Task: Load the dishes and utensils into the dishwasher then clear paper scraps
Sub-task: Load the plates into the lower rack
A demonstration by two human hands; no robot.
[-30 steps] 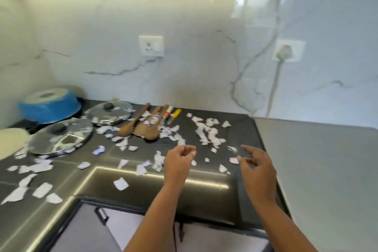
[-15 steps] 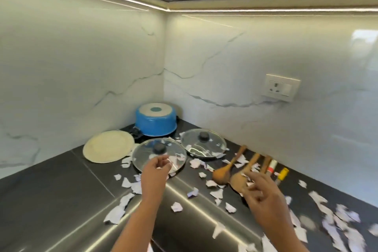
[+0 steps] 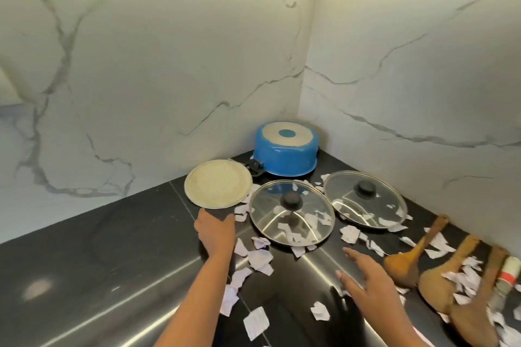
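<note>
We stand at the corner of a black counter (image 3: 98, 262), with white stone walls (image 3: 141, 79) on two sides. Our left hand (image 3: 215, 234) holds the dark handle (image 3: 219, 213) of a flat pan (image 3: 218, 187). The fingers are curled round the handle, and we see only the back of the hand. The pan is round and pale on top. It is near the left wall. We cannot tell if it is lifted up or lies on the counter.

Our right hand (image 3: 366, 282) holds nothing. Its fingers are straight and spread wide, palm down, over the shiny front part of the counter. We cannot tell if it touches the counter.

Behind the pan, in the corner, a blue pot (image 3: 286, 155) stands upside down. Just right of the pan lies a glass lid (image 3: 291, 215) with a black knob. A second glass lid (image 3: 365, 200) lies beside it, closer to the right wall. Three wooden spoons (image 3: 434, 287) lie side by side at the right, past our right hand. A white tube with a red band (image 3: 509, 270) lies next to them. Paper scraps (image 3: 256, 322) are all over: at the lids, around the spoons, and between our two hands.
</note>
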